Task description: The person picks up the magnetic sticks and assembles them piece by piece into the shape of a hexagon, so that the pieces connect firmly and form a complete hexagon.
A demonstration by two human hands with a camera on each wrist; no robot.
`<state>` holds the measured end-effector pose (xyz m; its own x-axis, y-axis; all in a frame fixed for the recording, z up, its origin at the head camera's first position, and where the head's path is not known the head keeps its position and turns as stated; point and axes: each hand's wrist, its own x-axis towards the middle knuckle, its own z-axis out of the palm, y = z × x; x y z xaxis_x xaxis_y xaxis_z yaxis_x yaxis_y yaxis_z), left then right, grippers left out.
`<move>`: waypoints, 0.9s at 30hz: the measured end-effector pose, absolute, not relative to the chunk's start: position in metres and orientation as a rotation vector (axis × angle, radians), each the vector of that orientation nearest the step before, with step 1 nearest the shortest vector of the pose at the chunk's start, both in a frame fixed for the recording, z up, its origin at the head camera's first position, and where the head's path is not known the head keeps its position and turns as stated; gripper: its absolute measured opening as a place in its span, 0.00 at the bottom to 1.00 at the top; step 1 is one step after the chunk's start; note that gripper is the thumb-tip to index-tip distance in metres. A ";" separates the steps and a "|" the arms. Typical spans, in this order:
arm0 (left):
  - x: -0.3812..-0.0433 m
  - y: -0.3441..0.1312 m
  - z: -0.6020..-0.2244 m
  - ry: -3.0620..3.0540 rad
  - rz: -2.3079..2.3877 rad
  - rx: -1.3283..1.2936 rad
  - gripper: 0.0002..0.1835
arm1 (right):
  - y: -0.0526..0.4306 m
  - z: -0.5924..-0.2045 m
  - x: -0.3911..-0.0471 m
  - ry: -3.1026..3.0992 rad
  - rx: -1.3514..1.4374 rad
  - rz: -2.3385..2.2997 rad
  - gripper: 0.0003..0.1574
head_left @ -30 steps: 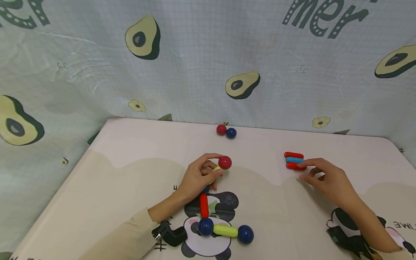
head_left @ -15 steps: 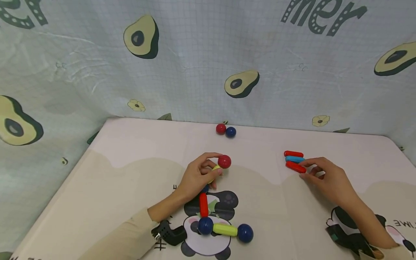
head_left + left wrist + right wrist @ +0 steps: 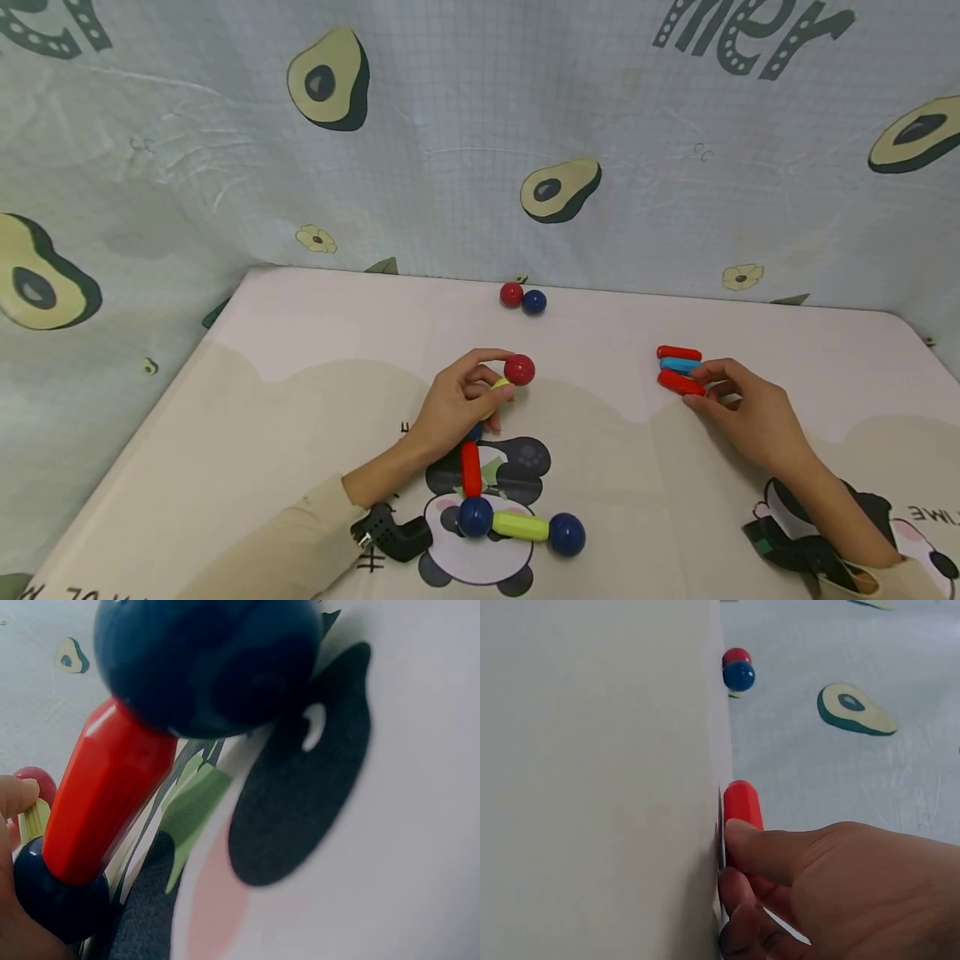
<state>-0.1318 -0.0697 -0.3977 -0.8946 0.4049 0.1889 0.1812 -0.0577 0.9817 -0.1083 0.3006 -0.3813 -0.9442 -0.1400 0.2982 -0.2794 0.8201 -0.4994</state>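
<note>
Left hand (image 3: 459, 402) grips the upper yellow stick (image 3: 499, 386), mostly covered by fingers; index fingertip on the red ball (image 3: 520, 369) at its far end. Chain runs down toward the person: middle blue ball (image 3: 474, 432) partly hidden by the hand, then the long red stick (image 3: 471, 469), corner blue ball (image 3: 476, 517), lower yellow stick (image 3: 521, 526) going off to the right, end blue ball (image 3: 567, 534). Left wrist view shows the long red stick touching a blue ball at each end. Corner sits over the panda print (image 3: 480, 558) on the table cover (image 3: 315, 333). Right hand (image 3: 757, 412), well apart from the left, pinches the near red stick (image 3: 681, 382) by its right end, thumb on the near side; right wrist view has the thumb on it too. Blue stick (image 3: 679, 365) just beyond, far red stick (image 3: 678, 352) past that, all three close together, near one slightly angled. Back edge of table: small red ball (image 3: 512, 294) and small blue ball (image 3: 534, 302), side by side. Avocado-print cloth (image 3: 450, 100) behind. Beige sleeve (image 3: 277, 533) on left arm, black wrist device (image 3: 395, 535) by it.
</note>
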 end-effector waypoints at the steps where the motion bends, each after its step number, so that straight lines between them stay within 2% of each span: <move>1: -0.132 -0.070 -0.397 2.036 2.078 0.643 0.21 | 0.300 -0.379 -0.108 -2.761 0.322 0.822 0.18; 8: -0.132 -0.069 -0.396 2.034 2.075 0.643 0.21 | 0.278 -0.363 -0.108 -2.739 0.424 0.886 0.24; 27: -0.131 -0.070 -0.396 2.034 2.071 0.637 0.22 | 0.198 -0.348 -0.121 -2.774 0.656 1.033 0.25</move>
